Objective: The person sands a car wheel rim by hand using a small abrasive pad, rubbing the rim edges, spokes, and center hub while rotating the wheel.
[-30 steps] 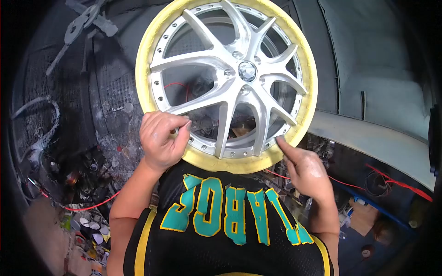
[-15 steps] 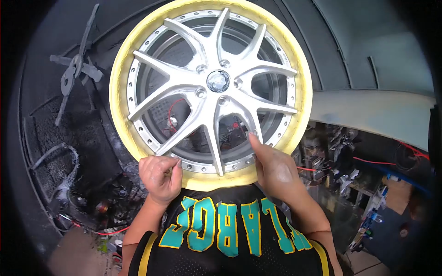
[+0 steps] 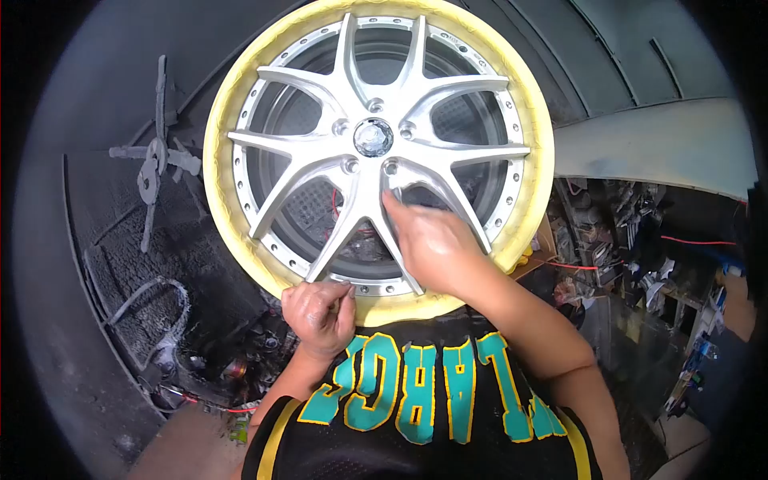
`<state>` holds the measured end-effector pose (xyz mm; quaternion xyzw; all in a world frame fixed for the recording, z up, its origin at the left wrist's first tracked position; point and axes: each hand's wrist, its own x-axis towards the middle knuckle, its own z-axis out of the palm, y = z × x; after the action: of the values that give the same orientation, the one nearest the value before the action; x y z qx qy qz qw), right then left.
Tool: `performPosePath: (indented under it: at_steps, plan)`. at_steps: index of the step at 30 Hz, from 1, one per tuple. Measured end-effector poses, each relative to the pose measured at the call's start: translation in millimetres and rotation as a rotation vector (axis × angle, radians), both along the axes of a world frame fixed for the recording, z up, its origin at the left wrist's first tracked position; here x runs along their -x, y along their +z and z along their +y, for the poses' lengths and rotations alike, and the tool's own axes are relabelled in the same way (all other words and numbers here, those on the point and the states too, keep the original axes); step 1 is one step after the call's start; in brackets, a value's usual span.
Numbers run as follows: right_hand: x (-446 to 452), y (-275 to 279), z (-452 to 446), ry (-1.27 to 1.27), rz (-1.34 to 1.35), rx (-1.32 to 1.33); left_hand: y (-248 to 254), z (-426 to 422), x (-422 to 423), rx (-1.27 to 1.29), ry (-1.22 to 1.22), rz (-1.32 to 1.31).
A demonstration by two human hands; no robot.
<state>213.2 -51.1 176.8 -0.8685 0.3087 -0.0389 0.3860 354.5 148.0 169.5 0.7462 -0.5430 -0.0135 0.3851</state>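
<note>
A large silver alloy wheel (image 3: 364, 192) with paired spokes faces me, its outer lip covered in yellow masking tape (image 3: 218, 168). A shiny faceted cap (image 3: 373, 137) sits at its hub, ringed by several bolt holes. My left hand (image 3: 318, 318) is closed at the lower-left taped edge, fingers curled against the rim. My right hand (image 3: 436, 244) presses on a lower spoke just below the bolt holes, its fingers bunched together. Most of those fingertips are hidden, and I cannot make out whether something small is under them. Whitish residue marks both hands.
At left, a grey-coated cross-shaped metal stand (image 3: 156, 164) and a looped hose (image 3: 172, 300) lie by a dark wall. Cluttered shelves (image 3: 640, 264) stand at right, crossed by a red hose (image 3: 696, 241). A pale curved panel (image 3: 656, 136) is above them.
The wheel's spokes have turned to a different angle. My right hand has moved up and left from the lower-right rim to the spoke near the hub. My left hand remains closed at the rim.
</note>
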Motion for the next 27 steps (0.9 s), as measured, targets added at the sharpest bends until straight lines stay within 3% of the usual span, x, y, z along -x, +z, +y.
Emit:
performPosePath:
  at_steps: [5,9,15,19,21,24,27]
  plan:
    - [5.3,-8.0,10.0,-0.019,-0.158,0.038,1.7,-1.5,-1.1,-0.012,-0.012,-0.018]
    - [-19.4,1.5,-7.1,-0.031,0.087,0.058,1.9,2.1,1.6,-0.001,-0.020,-0.019]
    - [-1.5,3.9,5.5,0.000,-0.038,0.019,1.1,2.9,0.8,-0.025,-0.025,0.011]
    - [-22.0,-7.1,-3.5,-0.048,0.131,0.134,-1.1,5.6,1.4,-0.007,-0.034,0.013]
    - [-5.2,-18.3,-3.1,-0.002,-0.007,0.116,-0.6,3.9,2.9,-0.018,-0.021,0.008]
    - [23.0,16.9,-6.9,0.212,0.046,0.038,0.4,3.5,1.7,-0.020,-0.009,0.020]
    - [38.2,25.5,5.4,0.069,0.024,-0.001,1.5,3.1,0.8,0.005,-0.014,0.007]
